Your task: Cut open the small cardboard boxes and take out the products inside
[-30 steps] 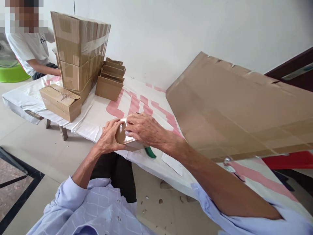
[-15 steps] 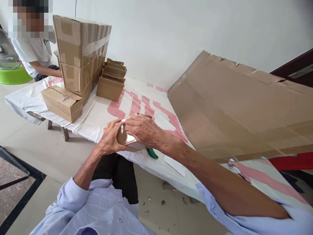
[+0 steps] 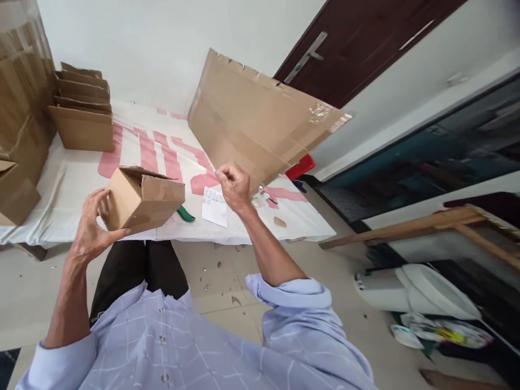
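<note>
My left hand (image 3: pixel 91 225) grips the left end of a small cardboard box (image 3: pixel 156 203), thumb below and fingers along its side. The box tilts over the table's front edge, its top flaps partly raised. Away to the right, my right hand (image 3: pixel 234 187) is raised with fingers curled and thumb pressed to them; what they pinch, if anything, is too small to tell. Between box and right hand lie a green curved handle (image 3: pixel 186 214), partly hidden by the box, and a white sheet (image 3: pixel 214 207) with small printed marks.
A large cardboard sheet (image 3: pixel 260 119) leans behind my right hand. Folded open cartons (image 3: pixel 83 127) stand at the back left beside stacked taped boxes (image 3: pixel 24 81). Small items (image 3: pixel 266 196) lie right on the white cloth (image 3: pixel 162 230). A wooden frame (image 3: pixel 410 230) and white bucket (image 3: pixel 418 290) stand right.
My view has swung right. My right hand has left the box and moved right, while my left hand keeps hold of the box, now tilted with its flap end showing.
</note>
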Demonstrator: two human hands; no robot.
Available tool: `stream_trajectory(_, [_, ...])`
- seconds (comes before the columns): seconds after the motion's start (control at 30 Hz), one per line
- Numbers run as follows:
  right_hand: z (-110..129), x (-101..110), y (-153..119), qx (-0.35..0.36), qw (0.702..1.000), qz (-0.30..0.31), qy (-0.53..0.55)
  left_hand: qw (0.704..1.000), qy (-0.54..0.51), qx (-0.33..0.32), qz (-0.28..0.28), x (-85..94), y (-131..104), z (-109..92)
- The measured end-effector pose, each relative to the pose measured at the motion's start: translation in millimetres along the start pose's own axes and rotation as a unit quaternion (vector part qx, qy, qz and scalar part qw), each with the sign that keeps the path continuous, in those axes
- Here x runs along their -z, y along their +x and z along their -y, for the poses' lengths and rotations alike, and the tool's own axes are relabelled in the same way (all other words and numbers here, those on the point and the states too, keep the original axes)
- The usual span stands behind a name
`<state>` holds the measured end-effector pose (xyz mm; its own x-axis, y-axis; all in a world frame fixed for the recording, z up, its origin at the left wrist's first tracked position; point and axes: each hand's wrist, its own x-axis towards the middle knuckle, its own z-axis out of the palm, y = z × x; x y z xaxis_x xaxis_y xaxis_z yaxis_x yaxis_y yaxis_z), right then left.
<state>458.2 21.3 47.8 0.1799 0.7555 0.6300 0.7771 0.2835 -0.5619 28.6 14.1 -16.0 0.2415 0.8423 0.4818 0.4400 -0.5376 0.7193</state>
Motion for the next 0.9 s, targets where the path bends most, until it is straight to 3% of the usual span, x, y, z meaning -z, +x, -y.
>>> stream_trajectory(0.13, [-72,2,-43,-0.179,0.984,0.023,-0.011,1.0,0.004,0.016,-0.006,4.1,1,-2])
stream_trajectory(0.23, [-103,-2,-61,-0.223,0.975,0.016,-0.011,0.999,0.01,0.031,-0.013,6.2,3,-4])
stream_trajectory(0.57, [-160,-30,-65,-0.22,0.974,0.023,-0.039,0.999,0.002,0.048,-0.024,8.2,7,4])
stream_trajectory(0.9, [-187,-39,-64,-0.176,0.974,0.074,-0.121,0.998,0.004,0.057,-0.026,8.1,9,8])
